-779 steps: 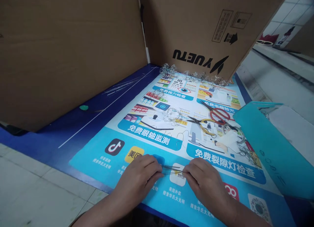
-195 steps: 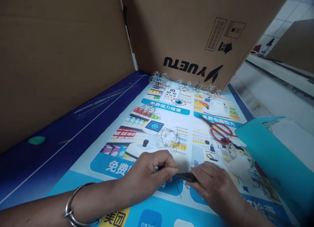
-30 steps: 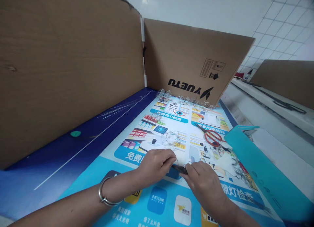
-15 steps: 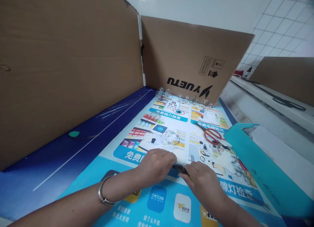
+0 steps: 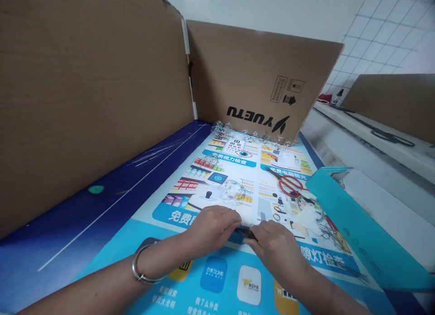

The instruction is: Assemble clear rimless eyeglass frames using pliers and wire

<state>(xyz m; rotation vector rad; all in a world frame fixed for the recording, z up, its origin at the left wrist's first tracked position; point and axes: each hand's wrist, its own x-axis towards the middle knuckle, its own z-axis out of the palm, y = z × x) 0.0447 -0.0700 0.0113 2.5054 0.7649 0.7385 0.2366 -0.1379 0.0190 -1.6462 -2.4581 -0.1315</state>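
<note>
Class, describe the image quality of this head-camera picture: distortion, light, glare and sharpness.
Head view: wide-angle lens bends the cardboard edges; even, soft light, faint shadows under the left hand and right hand; mild sheen on the poster; the dark tool between them is too small to identify.

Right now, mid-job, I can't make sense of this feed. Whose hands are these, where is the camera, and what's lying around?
The camera sits on a person's head, looking down at their own bare hands. The left hand, with a bangle on its wrist, and the right hand meet over a small dark tool; which hand has the grip on it is unclear. Below lies a printed poster. Red scissors and tangled wire bits rest on it. Cardboard walls stand behind; a teal folder lies right.
</note>
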